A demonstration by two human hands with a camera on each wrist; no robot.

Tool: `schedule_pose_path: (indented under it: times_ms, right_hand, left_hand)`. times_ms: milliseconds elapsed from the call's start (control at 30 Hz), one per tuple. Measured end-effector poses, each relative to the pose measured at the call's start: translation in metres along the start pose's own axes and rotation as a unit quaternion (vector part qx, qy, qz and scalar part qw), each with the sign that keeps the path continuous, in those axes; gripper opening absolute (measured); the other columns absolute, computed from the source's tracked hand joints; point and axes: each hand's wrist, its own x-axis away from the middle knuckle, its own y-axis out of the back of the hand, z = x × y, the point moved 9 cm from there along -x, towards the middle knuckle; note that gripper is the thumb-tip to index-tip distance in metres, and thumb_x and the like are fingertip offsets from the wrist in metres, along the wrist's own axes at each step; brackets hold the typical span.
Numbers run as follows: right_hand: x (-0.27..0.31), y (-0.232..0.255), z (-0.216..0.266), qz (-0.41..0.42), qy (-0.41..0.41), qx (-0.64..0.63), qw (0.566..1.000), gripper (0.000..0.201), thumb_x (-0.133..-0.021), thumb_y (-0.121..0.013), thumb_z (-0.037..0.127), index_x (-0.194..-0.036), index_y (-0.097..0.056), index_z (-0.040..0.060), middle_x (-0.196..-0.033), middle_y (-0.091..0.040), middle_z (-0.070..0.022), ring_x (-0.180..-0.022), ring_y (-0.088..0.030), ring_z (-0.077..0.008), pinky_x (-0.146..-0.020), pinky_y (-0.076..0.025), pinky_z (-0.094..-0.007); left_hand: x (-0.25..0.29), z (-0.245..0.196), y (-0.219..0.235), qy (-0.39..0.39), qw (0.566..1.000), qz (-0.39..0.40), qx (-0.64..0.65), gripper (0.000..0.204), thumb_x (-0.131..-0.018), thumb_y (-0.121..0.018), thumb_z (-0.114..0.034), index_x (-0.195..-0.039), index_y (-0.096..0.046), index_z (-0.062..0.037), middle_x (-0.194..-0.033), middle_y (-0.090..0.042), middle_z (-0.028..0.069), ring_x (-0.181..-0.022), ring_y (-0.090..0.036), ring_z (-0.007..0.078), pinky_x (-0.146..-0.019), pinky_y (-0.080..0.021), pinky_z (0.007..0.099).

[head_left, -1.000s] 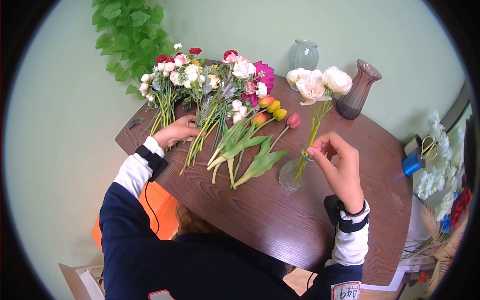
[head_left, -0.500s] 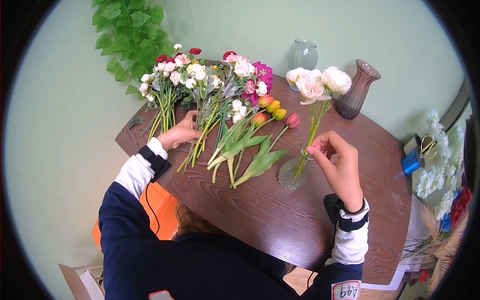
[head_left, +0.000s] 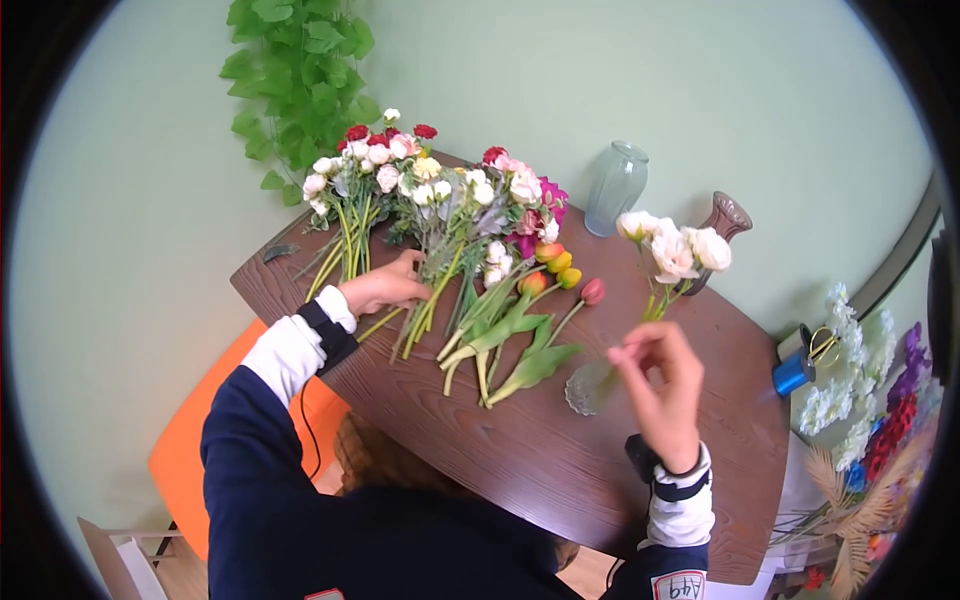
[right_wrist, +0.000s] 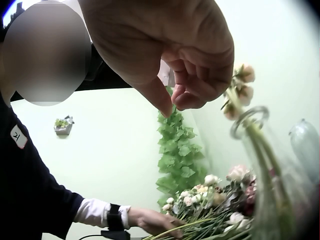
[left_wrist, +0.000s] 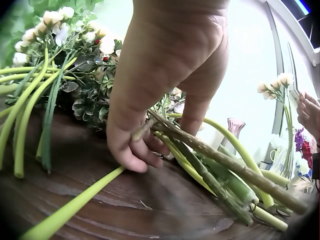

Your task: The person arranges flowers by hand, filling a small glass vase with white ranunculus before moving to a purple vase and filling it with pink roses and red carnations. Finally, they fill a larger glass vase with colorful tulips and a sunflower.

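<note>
On the table's left side, my left hand reaches into a row of artificial flowers, its fingers curled around several stems. One brownish cut stem end pokes out between the fingers in the left wrist view. My right hand is raised beside a small clear glass vase, thumb and fingertips close together with nothing between them. Pale pink-white flowers stand in that vase, their stems running down through its neck. Between the hands lie tulips with broad green leaves.
A greenish glass vase and a purple ribbed vase stand at the table's back. Toward the right edge is a blue spool, with more artificial flowers beyond. An orange chair is at the left, and ivy hangs on the wall.
My right hand has let go of the flower stems at the vase's neck and drawn away. The left hand has worked in among the stems, shifting them slightly. The head view has tilted.
</note>
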Motion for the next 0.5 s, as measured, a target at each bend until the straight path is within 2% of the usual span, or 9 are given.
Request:
schedule_pose_path:
  times_ms: [133, 167, 200, 267, 367, 400, 433, 467, 500]
  right_hand:
    - [-0.012, -0.084, 0.034, 0.147, 0.035, -0.014, 0.988, 0.016, -0.08, -0.065, 0.006, -0.092, -0.056, 0.0004, -0.072, -0.055, -0.008, -0.058, -0.055, -0.0162, -0.053, -0.044, -0.0272]
    - [-0.017, -0.105, 0.024, 0.178, 0.001, -0.031, 0.984, 0.017, -0.082, -0.062, 0.008, -0.095, -0.055, -0.0008, -0.072, -0.056, -0.0115, -0.061, -0.058, -0.0219, -0.057, -0.046, -0.0321]
    - [-0.024, -0.124, 0.012, 0.18, -0.001, -0.019, 0.983, 0.017, -0.082, -0.06, 0.008, -0.094, -0.055, -0.002, -0.072, -0.058, -0.0136, -0.062, -0.059, -0.025, -0.058, -0.047, -0.0337]
    - [-0.038, -0.161, -0.019, 0.177, -0.024, -0.015, 0.984, 0.017, -0.083, -0.059, 0.01, -0.092, -0.057, -0.0044, -0.073, -0.061, -0.0181, -0.064, -0.061, -0.0316, -0.06, -0.048, -0.0371]
    - [-0.06, -0.213, -0.065, 0.196, -0.139, -0.04, 0.97, 0.02, -0.08, -0.061, 0.013, -0.082, -0.061, -0.0068, -0.073, -0.062, -0.0244, -0.069, -0.063, -0.038, -0.064, -0.05, -0.0397]
    - [-0.069, -0.228, -0.075, 0.189, -0.143, -0.043, 0.97, 0.02, -0.08, -0.061, 0.013, -0.082, -0.061, -0.0068, -0.073, -0.062, -0.0244, -0.069, -0.063, -0.038, -0.064, -0.05, -0.0397]
    - [-0.076, -0.241, -0.088, 0.183, -0.146, 0.028, 0.972, 0.019, -0.08, -0.061, 0.014, -0.08, -0.06, -0.0049, -0.07, -0.063, -0.0178, -0.061, -0.062, -0.0273, -0.059, -0.05, -0.0343]
    - [-0.08, -0.251, -0.099, 0.176, -0.15, 0.1, 0.968, 0.019, -0.08, -0.062, 0.016, -0.078, -0.059, -0.0031, -0.066, -0.065, -0.0111, -0.053, -0.062, -0.0166, -0.055, -0.05, -0.0289]
    - [-0.082, -0.257, -0.103, 0.17, -0.155, 0.099, 0.968, 0.019, -0.08, -0.062, 0.016, -0.078, -0.059, -0.0031, -0.066, -0.065, -0.0111, -0.053, -0.062, -0.0166, -0.055, -0.05, -0.0289]
  left_hand:
    - [-0.015, -0.017, 0.018, -0.075, 0.975, -0.068, -0.197, 0.073, -0.08, -0.068, -0.018, -0.133, -0.023, 0.0071, -0.083, -0.056, 0.0073, -0.066, -0.053, 0.0144, -0.057, -0.043, 0.0273]
    - [-0.009, -0.031, 0.024, -0.116, 0.947, -0.111, -0.279, 0.061, -0.079, -0.069, -0.02, -0.123, -0.034, 0.0066, -0.085, -0.055, 0.0126, -0.071, -0.056, 0.0239, -0.062, -0.045, 0.0337]
    - [-0.01, -0.035, 0.023, -0.12, 0.946, -0.106, -0.283, 0.061, -0.079, -0.069, -0.02, -0.123, -0.034, 0.0066, -0.085, -0.055, 0.0126, -0.071, -0.056, 0.0239, -0.062, -0.045, 0.0337]
    - [0.025, -0.085, 0.03, -0.355, 0.804, -0.308, -0.365, 0.047, -0.078, -0.067, -0.019, -0.11, -0.041, 0.0032, -0.091, -0.053, 0.0181, -0.084, -0.055, 0.0342, -0.07, -0.044, 0.0386]
    - [0.032, -0.122, 0.009, -0.385, 0.774, -0.287, -0.413, 0.043, -0.076, -0.067, -0.025, -0.103, -0.043, -0.001, -0.098, -0.051, 0.0186, -0.093, -0.053, 0.0352, -0.077, -0.044, 0.0409]
    - [0.029, -0.128, -0.003, -0.386, 0.75, -0.266, -0.466, 0.047, -0.076, -0.068, -0.028, -0.105, -0.043, -0.0017, -0.099, -0.052, 0.0177, -0.094, -0.054, 0.0338, -0.077, -0.045, 0.0417]
    - [0.024, -0.131, -0.009, -0.39, 0.749, -0.259, -0.47, 0.047, -0.076, -0.068, -0.028, -0.105, -0.043, -0.0017, -0.099, -0.052, 0.0177, -0.094, -0.054, 0.0338, -0.077, -0.045, 0.0417]
    - [0.013, -0.128, -0.011, -0.336, 0.748, -0.266, -0.507, 0.05, -0.073, -0.07, -0.03, -0.106, -0.043, -0.0022, -0.099, -0.053, 0.0172, -0.093, -0.055, 0.0331, -0.076, -0.047, 0.0426]
    - [0.001, -0.124, -0.01, -0.283, 0.742, -0.273, -0.542, 0.054, -0.071, -0.072, -0.032, -0.107, -0.043, -0.0027, -0.099, -0.055, 0.0167, -0.092, -0.057, 0.0324, -0.074, -0.049, 0.0434]
